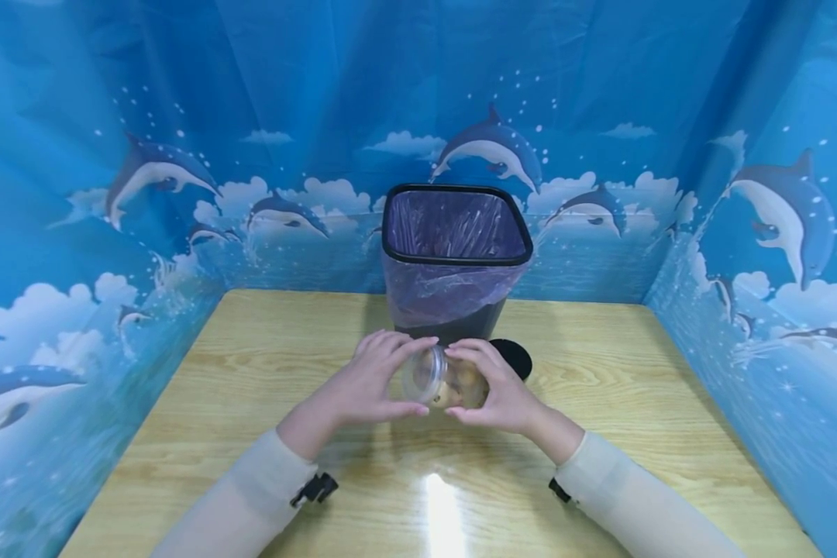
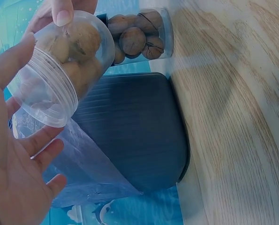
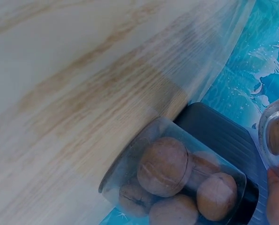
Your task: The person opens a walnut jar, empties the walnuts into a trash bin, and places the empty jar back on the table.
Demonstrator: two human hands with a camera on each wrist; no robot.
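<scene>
My right hand (image 1: 498, 391) grips a clear plastic jar (image 2: 90, 65) by its body, with the jar tilted onto its side above the table. Tan, rounded pieces (image 2: 83, 40) show inside it. Thumb and fingers of my left hand (image 1: 359, 384) curve around the ridged mouth end of that jar. Whether a clear cap covers the mouth, I cannot tell. Close by on the table stands a second clear jar (image 3: 177, 183) of walnuts with a black lid (image 1: 512, 359); neither hand touches it.
A dark trash bin (image 1: 453, 325) lined with a purple bag (image 1: 425, 291) stands just beyond the hands at the back of the wooden table (image 1: 279, 333). Blue dolphin-print curtains (image 1: 321, 116) surround the table at the back and both sides.
</scene>
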